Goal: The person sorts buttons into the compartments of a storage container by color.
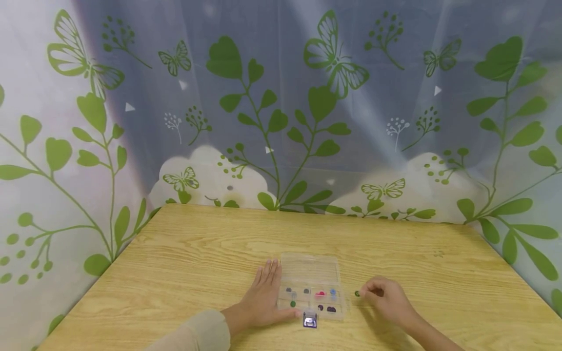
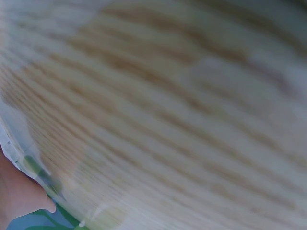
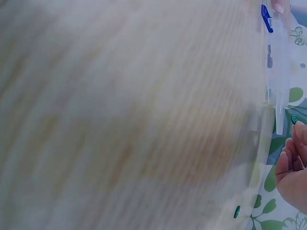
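A clear plastic compartment box point(image 1: 311, 269) lies on the table with its lid raised at the back. My left hand point(image 1: 262, 298) rests with straight fingers along the box's left side, its thumb reaching past the front corner. Just right of the box, my right hand point(image 1: 388, 298) pinches a small green button point(image 3: 294, 119) between thumb and fingertips. Inside the compartments sit small grey, red, blue and dark purple buttons point(image 1: 331, 309), plus a green one point(image 1: 292, 304). A blue-edged clip point(image 1: 310, 320) is at the box's front edge.
Another green button point(image 3: 237, 212) lies on the wood-grain table point(image 1: 197, 253) in the right wrist view. A curtain point(image 1: 281, 122) printed with leaves and butterflies stands round the table's back and sides.
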`<act>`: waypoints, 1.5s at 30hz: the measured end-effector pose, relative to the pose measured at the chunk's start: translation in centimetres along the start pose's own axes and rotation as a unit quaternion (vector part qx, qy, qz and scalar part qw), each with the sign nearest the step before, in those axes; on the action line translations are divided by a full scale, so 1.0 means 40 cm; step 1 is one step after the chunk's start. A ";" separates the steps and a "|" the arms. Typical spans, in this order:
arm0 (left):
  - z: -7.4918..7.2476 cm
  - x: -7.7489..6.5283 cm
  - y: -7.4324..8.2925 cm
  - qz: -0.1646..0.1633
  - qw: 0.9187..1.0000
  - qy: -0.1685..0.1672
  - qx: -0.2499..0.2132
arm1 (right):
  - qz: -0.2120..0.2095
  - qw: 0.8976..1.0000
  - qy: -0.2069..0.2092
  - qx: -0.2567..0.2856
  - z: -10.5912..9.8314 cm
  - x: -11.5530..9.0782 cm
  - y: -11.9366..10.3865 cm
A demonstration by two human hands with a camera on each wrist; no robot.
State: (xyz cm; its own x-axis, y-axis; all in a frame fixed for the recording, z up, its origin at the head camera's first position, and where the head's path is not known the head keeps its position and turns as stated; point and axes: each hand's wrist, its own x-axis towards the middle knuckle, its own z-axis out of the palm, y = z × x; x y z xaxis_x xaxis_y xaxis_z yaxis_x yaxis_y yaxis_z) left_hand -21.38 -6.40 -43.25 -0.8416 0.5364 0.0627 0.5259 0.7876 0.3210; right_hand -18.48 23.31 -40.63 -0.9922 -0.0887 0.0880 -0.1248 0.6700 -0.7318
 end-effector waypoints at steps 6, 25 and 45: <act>-0.002 0.000 0.002 -0.001 1.000 -0.001 -0.001 | -0.008 1.000 0.002 0.012 0.008 0.010 -0.010; -0.001 -0.003 -0.003 -0.002 1.000 -0.005 0.001 | -0.065 0.997 -0.011 0.027 0.030 0.021 -0.050; 0.004 -0.003 -0.002 0.002 1.000 0.004 0.002 | -0.079 0.995 -0.035 0.057 0.057 0.033 -0.089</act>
State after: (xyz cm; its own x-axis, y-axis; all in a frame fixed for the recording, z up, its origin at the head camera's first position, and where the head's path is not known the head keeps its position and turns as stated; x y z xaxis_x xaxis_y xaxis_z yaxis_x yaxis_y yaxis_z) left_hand -21.29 -6.50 -43.43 -0.8409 0.5364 0.0721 0.5291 0.7867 0.3179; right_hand -19.34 19.12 -39.45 -0.9566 -0.2409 0.1641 -0.2746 0.5560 -0.7845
